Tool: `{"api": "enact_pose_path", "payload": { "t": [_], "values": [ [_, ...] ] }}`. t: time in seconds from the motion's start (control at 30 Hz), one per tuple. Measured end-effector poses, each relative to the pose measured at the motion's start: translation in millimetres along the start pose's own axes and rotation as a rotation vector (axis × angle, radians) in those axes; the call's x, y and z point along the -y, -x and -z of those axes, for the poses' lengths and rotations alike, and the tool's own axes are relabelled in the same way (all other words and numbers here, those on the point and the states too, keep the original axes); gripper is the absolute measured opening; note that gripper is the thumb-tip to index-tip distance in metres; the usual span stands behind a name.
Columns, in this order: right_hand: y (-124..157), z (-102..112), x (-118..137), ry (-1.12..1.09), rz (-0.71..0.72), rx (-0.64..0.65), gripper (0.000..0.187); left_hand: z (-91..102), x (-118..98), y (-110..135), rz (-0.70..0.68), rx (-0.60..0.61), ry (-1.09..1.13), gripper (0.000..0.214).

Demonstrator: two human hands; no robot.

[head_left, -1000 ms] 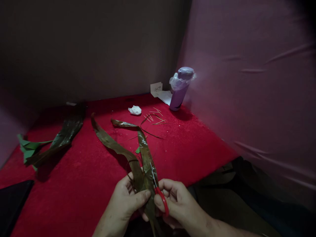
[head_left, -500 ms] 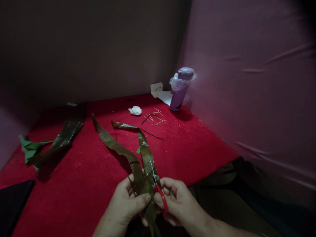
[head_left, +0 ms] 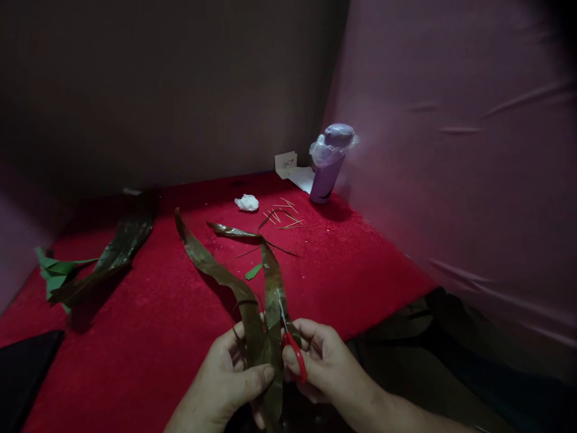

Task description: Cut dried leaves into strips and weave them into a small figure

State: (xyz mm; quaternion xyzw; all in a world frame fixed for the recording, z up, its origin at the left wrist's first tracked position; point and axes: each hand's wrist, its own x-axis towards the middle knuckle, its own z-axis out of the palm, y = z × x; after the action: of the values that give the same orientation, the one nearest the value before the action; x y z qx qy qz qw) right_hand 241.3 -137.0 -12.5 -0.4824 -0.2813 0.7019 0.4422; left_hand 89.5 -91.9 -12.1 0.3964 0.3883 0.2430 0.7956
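Observation:
Between the thumb and fingers of my left hand (head_left: pixel 237 373) is a long brown-green leaf (head_left: pixel 210 264), its far end stretching forward over the red cloth. A second leaf strip (head_left: pixel 273 270) runs beside it, folded over at its far end and passing between both hands. My right hand (head_left: pixel 322 361) is closed on red-handled scissors (head_left: pixel 294 355), thumb at the handle, with the thin metal blades pointing forward over the second strip. Whether the blades are parted is hard to make out. The lower leaf ends hang down past my hands.
Toothpicks (head_left: pixel 295 221) and a crumpled white tissue (head_left: pixel 246 202) lie on the red cloth (head_left: pixel 148 367). A purple tumbler (head_left: pixel 327 174) stands by white cards (head_left: pixel 285 163) at the back. More leaves (head_left: pixel 108 258) lie left, a small green scrap (head_left: pixel 253 272) centrally, and a black flat object (head_left: pixel 27 367) at front left.
Both leaf strips have shifted slightly to the right. More of the green scrap shows. My right hand and the scissors have moved up a little, and my thumbs are slightly further apart.

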Motion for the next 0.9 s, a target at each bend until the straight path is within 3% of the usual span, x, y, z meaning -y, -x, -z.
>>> {"api": "enact_pose_path", "payload": {
  "t": [0.67,0.9],
  "values": [
    [-2.6,-3.4,7.7,-0.070,0.027,-0.076,0.045,4.0,2.3,6.4,-0.012,0.025,0.045,0.049],
    [-7.3,1.1,10.8,0.014,0.020,-0.050,0.042,4.1,-1.3,10.8,0.012,0.029,0.022,0.056]
  ]
}}
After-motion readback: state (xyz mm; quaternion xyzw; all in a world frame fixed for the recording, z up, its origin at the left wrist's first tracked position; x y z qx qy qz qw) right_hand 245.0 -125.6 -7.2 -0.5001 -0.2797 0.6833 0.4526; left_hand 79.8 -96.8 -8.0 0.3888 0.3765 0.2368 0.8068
